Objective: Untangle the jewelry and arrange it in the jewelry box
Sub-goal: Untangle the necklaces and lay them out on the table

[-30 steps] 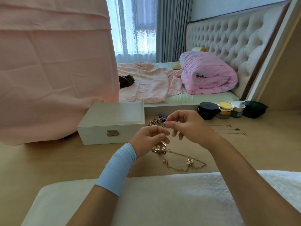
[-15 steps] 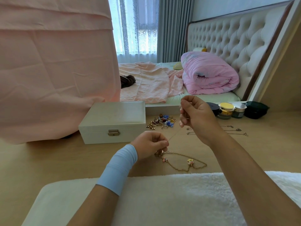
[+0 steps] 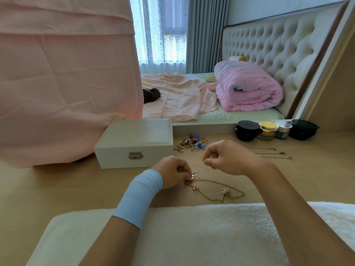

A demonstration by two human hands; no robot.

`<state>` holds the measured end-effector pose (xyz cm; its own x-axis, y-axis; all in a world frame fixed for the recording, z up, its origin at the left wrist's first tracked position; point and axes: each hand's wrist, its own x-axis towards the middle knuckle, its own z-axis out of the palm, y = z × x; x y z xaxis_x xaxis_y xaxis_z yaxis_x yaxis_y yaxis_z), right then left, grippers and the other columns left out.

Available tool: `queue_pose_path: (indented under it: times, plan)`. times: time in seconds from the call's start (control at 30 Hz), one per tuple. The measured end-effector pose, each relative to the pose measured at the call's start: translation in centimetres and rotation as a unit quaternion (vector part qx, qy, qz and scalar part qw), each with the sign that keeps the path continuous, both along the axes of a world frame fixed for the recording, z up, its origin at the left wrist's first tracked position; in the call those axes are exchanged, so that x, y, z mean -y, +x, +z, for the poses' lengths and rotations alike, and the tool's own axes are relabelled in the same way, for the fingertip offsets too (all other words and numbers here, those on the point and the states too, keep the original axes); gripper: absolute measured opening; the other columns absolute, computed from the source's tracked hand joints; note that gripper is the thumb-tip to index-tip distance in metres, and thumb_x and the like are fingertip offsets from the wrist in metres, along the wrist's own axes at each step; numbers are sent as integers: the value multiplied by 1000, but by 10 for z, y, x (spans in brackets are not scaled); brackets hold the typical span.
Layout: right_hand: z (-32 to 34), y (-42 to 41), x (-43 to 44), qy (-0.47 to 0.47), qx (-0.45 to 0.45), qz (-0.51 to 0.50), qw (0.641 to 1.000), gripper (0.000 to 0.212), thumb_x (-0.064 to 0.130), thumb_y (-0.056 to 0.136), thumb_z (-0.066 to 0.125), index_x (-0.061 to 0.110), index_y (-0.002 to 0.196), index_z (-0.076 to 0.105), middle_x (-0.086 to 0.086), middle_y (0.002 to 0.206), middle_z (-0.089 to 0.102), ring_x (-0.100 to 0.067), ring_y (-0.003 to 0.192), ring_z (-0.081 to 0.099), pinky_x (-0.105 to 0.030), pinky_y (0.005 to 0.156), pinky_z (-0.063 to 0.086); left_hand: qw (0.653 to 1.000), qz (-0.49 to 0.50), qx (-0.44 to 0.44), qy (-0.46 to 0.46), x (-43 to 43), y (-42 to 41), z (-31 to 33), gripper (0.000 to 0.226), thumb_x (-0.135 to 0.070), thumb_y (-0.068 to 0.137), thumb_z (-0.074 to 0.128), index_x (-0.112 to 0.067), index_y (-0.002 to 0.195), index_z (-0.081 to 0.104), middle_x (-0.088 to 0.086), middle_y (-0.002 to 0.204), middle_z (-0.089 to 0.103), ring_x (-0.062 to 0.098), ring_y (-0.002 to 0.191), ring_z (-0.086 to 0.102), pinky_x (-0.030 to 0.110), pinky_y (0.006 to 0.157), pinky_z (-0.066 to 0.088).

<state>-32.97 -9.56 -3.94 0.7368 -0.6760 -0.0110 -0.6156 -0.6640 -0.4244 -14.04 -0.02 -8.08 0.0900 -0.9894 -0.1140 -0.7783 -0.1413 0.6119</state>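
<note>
A white jewelry box (image 3: 134, 143) stands on the wooden floor with its lid down and clasp facing me. A tangle of gold chains (image 3: 215, 191) with small charms lies in front of me. My left hand (image 3: 172, 174), with a light blue wrist sleeve, pinches the knotted end of the tangle. My right hand (image 3: 228, 157) pinches a thin chain (image 3: 203, 170) that runs down to the knot. A heap of small earrings and charms (image 3: 192, 144) lies just right of the box. Three thin necklaces (image 3: 272, 153) lie laid out straight at the right.
Several cosmetic jars (image 3: 269, 130) stand at the back right by the bed edge. A pink cloth (image 3: 63, 79) hangs over something at the left behind the box. A white fluffy cushion (image 3: 192, 237) lies under my forearms.
My right hand was raised high, stretching the thin chain taut; it has come down and back toward the left hand. The left hand has stayed on the knot.
</note>
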Motion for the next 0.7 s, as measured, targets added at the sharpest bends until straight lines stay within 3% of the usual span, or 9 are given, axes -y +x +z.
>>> queue_pose_path:
  times: [0.2, 0.3, 0.5, 0.57, 0.7]
  plan:
    - [0, -6, 1, 65, -6, 0, 998, 7, 39, 87, 75, 34, 91, 78, 14, 80, 65, -4, 74, 58, -24, 66, 45, 997, 3, -59, -40, -2, 5, 4, 10, -29, 92, 64, -29, 84, 70, -8, 75, 68, 5, 68, 61, 23, 75, 51]
    - [-1, -5, 2, 78, -1, 3, 997, 7, 36, 88, 75, 31, 90, 80, 14, 85, 69, -7, 82, 61, -30, 75, 52, 994, 1, -93, -49, -5, 6, 7, 18, -28, 94, 61, -23, 79, 70, -11, 59, 59, 3, 54, 51, 20, 64, 44]
    - [2, -12, 8, 40, -1, -36, 999, 14, 34, 98, 60, 31, 88, 69, 12, 85, 67, -6, 74, 58, -27, 69, 48, 996, -3, -79, 45, -9, 11, 10, 19, -34, 97, 56, -25, 91, 71, -13, 73, 65, 3, 67, 56, 24, 77, 47]
    - [3, -12, 10, 15, -19, -57, 998, 15, 33, 99, 54, 33, 88, 65, 12, 86, 67, -6, 76, 59, -31, 72, 50, 996, -8, -67, 49, -8, 12, 10, 10, -25, 94, 62, -26, 95, 72, -14, 78, 67, 0, 67, 57, 21, 76, 47]
    - [0, -12, 12, -1, -77, -92, 993, 15, 35, 99, 47, 30, 98, 62, 13, 91, 61, -10, 87, 59, -33, 77, 52, 999, 7, -13, 29, -4, 11, 6, 16, -17, 91, 66, -33, 89, 70, -15, 83, 68, -2, 69, 58, 15, 71, 44]
